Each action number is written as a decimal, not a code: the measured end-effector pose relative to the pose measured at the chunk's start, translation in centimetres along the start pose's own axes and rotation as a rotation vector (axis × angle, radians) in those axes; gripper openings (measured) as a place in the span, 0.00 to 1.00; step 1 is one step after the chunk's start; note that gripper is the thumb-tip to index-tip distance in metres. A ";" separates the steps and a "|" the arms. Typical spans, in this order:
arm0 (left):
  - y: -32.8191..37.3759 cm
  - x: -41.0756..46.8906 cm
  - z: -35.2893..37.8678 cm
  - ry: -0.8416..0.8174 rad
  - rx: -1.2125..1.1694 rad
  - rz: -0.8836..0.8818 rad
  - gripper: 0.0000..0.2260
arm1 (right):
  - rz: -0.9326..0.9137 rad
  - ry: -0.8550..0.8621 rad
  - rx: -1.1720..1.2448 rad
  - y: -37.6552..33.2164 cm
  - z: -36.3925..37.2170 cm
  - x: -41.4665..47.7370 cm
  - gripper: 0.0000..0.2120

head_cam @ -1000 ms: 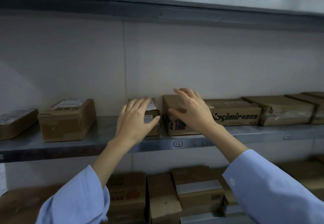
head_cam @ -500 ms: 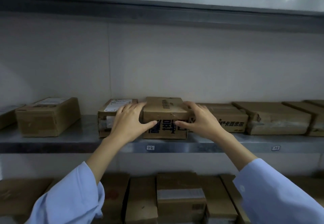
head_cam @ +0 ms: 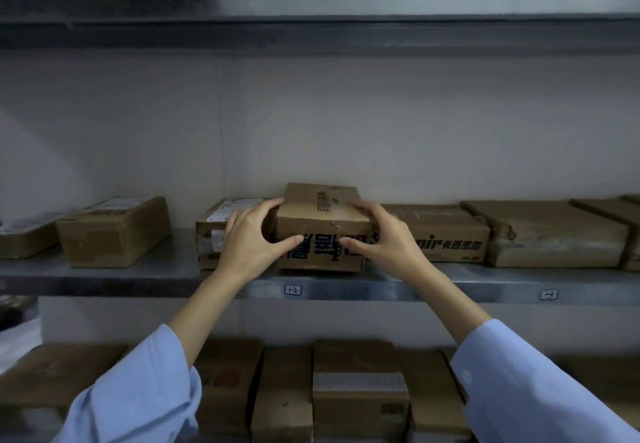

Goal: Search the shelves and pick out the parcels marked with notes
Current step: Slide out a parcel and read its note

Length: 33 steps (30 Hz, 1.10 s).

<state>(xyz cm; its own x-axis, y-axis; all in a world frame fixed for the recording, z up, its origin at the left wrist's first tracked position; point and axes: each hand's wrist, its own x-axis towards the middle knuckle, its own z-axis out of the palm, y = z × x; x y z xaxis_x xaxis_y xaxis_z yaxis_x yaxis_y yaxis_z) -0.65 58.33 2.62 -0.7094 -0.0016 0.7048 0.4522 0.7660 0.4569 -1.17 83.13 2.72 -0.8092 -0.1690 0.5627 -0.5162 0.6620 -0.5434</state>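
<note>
- Gripping the left end of a brown parcel (head_cam: 322,214), the left hand (head_cam: 249,234) curls its fingers over the top corner and sets its thumb on the printed front face.
- The right hand (head_cam: 384,238) mirrors it at the right end: fingers curved over the top edge, thumb pressed to the front face, so the 2 hands clamp the parcel between them.
- Both forearms are bare, and a light blue sleeve (head_cam: 138,390) covers each arm lower down.
- The parcel sits at the middle of a grey metal shelf (head_cam: 138,280), near its front edge, with large dark characters across its front and smaller print on top. Whether its base is lifted off the shelf, I cannot tell.
- Just left of it, touching or nearly so, sits a box with a white label (head_cam: 221,214) on top, partly hidden by the left hand.
- Further left stands a taller carton (head_cam: 114,231), also labelled on top.
- To the right, a flat box printed "mir" (head_cam: 440,231) lies just beside the right hand, then a wide flat carton (head_cam: 554,234).
- 2 small tags (head_cam: 292,290) mark the shelf's front lip.
- Below, a lower shelf holds a row of cartons (head_cam: 360,390) packed side by side.
- A pale wall (head_cam: 346,124) backs the shelf, under an upper shelf (head_cam: 311,2).
</note>
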 end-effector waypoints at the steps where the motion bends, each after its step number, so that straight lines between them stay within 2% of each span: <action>1: 0.2 -0.2 -0.2 0.018 -0.014 0.012 0.32 | -0.012 0.024 0.024 -0.3 -0.1 -0.2 0.33; 9: 1.1 -0.1 -1.1 0.085 -0.183 0.047 0.32 | -0.058 0.144 0.176 -2.1 -0.9 -0.8 0.31; 14: 2.0 0.1 -1.3 0.033 -0.384 0.025 0.31 | -0.034 0.097 0.242 -3.0 -1.6 -1.1 0.29; 19: 2.6 0.2 -1.4 0.008 -0.488 -0.042 0.28 | 0.043 0.107 0.364 -3.6 -1.4 -1.4 0.18; 21: 2.7 0.3 -1.5 0.017 -0.469 -0.050 0.29 | 0.051 0.122 0.360 -3.7 -1.3 -1.4 0.16; 24: 2.3 0.3 -1.8 -0.003 -0.440 -0.044 0.35 | 0.042 0.112 0.315 -3.4 -1.3 -1.3 0.23; 29: 1.6 0.3 -2.0 -0.051 -0.435 -0.046 0.44 | -0.021 0.102 0.277 -3.8 -1.5 -1.0 0.41; 33: 1.7 0.3 -2.1 -0.100 -0.464 -0.051 0.46 | -0.051 0.083 0.319 -3.5 -1.5 -0.4 0.47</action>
<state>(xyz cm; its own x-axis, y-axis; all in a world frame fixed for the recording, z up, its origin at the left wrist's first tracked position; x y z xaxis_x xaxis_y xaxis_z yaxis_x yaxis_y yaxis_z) 1.05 58.28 4.71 -0.7754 0.0474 0.6297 0.5927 0.3987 0.6998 1.37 81.92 5.34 -0.7609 -0.1271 0.6363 -0.6282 0.3900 -0.6733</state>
